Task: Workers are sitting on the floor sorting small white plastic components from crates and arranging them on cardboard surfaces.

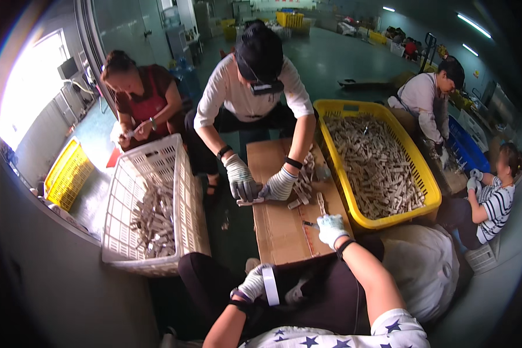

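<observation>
My left hand [254, 284], in a pale knit glove, is closed round a flat white strip [271, 285] above my lap. Over the right side of the cardboard-topped table [281, 232], my gloved right hand [332, 229] has its fingers curled together. A narrow dark piece [310, 224] sticks out to the left of these fingers, its kind unclear. Just beyond them lies a slim pale brown piece [321, 204], which may touch the fingertips. A small heap of similar pieces [305, 181] is on the cardboard, near the gloved hands [261, 185] of the person opposite.
At the right stands a yellow crate [426, 203] full of small pale pieces. A white crate [185, 197] with greyish pieces is at the left. Other people sit on both sides. A white sack [420, 267] bulges by my right thigh; another yellow crate [69, 174] stands far left.
</observation>
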Demonstrator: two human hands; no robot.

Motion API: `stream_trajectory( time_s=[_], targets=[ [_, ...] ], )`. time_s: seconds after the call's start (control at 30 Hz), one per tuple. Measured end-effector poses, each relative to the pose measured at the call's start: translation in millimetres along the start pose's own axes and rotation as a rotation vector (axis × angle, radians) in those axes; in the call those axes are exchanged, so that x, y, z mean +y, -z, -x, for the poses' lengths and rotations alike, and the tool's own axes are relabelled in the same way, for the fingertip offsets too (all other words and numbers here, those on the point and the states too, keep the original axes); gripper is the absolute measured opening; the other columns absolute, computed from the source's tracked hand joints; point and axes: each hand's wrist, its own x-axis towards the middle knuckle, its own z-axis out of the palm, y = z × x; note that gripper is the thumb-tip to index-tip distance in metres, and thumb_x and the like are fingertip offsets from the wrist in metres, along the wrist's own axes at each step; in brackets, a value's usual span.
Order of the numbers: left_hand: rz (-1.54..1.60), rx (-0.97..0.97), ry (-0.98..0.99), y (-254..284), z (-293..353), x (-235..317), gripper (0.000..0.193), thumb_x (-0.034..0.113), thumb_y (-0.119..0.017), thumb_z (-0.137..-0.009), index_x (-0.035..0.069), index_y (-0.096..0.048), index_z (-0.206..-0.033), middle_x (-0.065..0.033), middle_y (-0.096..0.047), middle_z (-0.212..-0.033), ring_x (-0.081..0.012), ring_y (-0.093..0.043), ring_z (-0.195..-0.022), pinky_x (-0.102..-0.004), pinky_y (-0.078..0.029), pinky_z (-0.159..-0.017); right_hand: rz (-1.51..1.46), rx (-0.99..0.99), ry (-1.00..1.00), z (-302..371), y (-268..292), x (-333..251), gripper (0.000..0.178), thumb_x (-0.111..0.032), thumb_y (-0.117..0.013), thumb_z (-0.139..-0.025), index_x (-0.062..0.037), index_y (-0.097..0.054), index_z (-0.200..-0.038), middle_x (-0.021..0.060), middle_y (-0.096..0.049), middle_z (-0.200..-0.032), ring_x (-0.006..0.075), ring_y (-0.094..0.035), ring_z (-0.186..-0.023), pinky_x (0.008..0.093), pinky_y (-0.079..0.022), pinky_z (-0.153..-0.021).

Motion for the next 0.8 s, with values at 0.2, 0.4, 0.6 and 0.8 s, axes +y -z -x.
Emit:
stream_trajectory(
  time_s=[0.2,0.4,0.6,0.8],
  targets=[
    [-0.187,0.047,-0.075,-6.0,1.1,-7.2,0.022,0.003,-0.068,-0.087,0.014,-0.065,-0.106,0.0042,-0.063,-0.086,-0.0097,-0.06,-0.075,-0.0269,-0.052,-0.065,0.001,-0.176,-0.02,9.4,23.5,-14.8,0.032,-0.02,-0.056,-0.082,-0.0085,-0.065,-0.111,0.0146,-0.066,-0.108,0.0309,-0.063,-0.105,0.0481,-0.044,-0.088],
    [-0.226,0.016,-0.061,-5.9,5.2,-4.5,0.033,-0.009,-0.062,-0.085,0.012,-0.062,-0.11,0.002,-0.063,-0.093,-0.0114,-0.06,-0.082,-0.0281,-0.053,-0.071,-0.312,-0.235,-0.06,37.6,14.2,-23.7,0.026,-0.019,-0.055,-0.083,-0.008,-0.059,-0.105,0.0169,-0.062,-0.115,0.0371,-0.06,-0.107,0.0467,-0.049,-0.09],
    [-0.28,0.056,-0.049,-11.0,13.9,-1.4,0.036,-0.011,-0.063,-0.083,0.011,-0.063,-0.11,0.0026,-0.064,-0.092,-0.012,-0.061,-0.085,-0.0283,-0.053,-0.073,-0.428,-0.159,0.002,69.9,5.2,-41.8,0.022,-0.016,-0.059,-0.081,-0.0093,-0.06,-0.102,0.0152,-0.065,-0.104,0.0367,-0.062,-0.098,0.0462,-0.05,-0.087],
    [-0.093,-0.03,0.027,-9.9,-1.9,18.2,0.032,-0.002,-0.07,-0.084,0.014,-0.063,-0.111,0.0046,-0.063,-0.087,-0.0088,-0.059,-0.076,-0.0275,-0.052,-0.065,-0.375,-0.153,0.014,43.8,10.8,-38.8,0.02,-0.016,-0.057,-0.081,-0.0103,-0.061,-0.101,0.0146,-0.066,-0.102,0.0351,-0.063,-0.097,0.0478,-0.048,-0.086]
  ],
)
